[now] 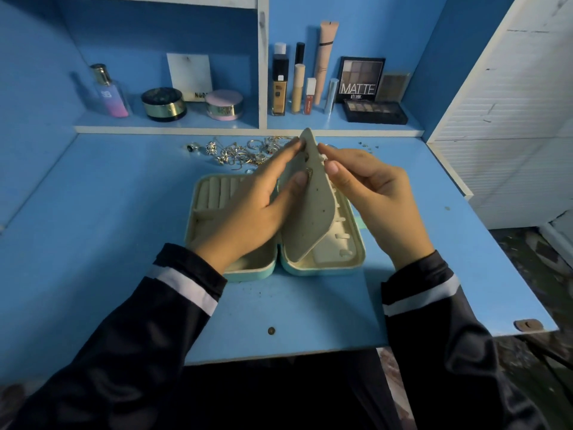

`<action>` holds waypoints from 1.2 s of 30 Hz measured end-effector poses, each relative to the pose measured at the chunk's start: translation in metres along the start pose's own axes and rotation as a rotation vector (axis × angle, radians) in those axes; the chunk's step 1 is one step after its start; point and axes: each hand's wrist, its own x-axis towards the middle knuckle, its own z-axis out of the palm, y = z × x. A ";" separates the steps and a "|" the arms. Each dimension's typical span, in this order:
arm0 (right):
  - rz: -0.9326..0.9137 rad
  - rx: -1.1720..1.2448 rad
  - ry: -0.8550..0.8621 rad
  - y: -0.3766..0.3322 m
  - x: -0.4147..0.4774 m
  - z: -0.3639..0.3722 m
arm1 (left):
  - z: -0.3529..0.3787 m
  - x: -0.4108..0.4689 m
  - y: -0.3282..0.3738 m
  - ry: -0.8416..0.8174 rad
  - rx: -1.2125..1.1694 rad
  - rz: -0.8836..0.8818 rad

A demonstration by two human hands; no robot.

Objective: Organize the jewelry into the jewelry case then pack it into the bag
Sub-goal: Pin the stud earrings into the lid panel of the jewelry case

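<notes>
- Loose jewelry (238,152) lies heaped behind the jewelry case (356,254), just before the shelf (217,129) of cosmetics; both hands screen the case's middle.
- Bare tabletop (124,243) spreads to the left, the right and the near edge.
- The case lies open flat, long axis left to right. Its beige flap (313,218) stands upright, tip pointing away, gripped by the left hand (248,209) and pinched at its right edge by the right hand (375,197).

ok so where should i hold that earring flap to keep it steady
By its free upper edge, coming from the left. The earring flap is hinged along the middle of the jewelry case and stands tilted up, so only that edge can wobble. The left hand pinches it there, fingers at the top, thumb on the holed face, leaving the right side to the right hand.
</notes>
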 end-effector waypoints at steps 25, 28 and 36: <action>0.305 -0.204 0.056 0.036 -0.041 -0.042 | 0.025 -0.010 0.014 -0.330 0.757 -0.038; 0.307 -0.286 0.061 0.037 -0.042 -0.042 | 0.026 -0.010 0.014 -0.356 0.778 -0.056; 0.186 -0.503 0.078 0.038 -0.043 -0.033 | 0.026 -0.008 0.012 -0.422 0.816 -0.082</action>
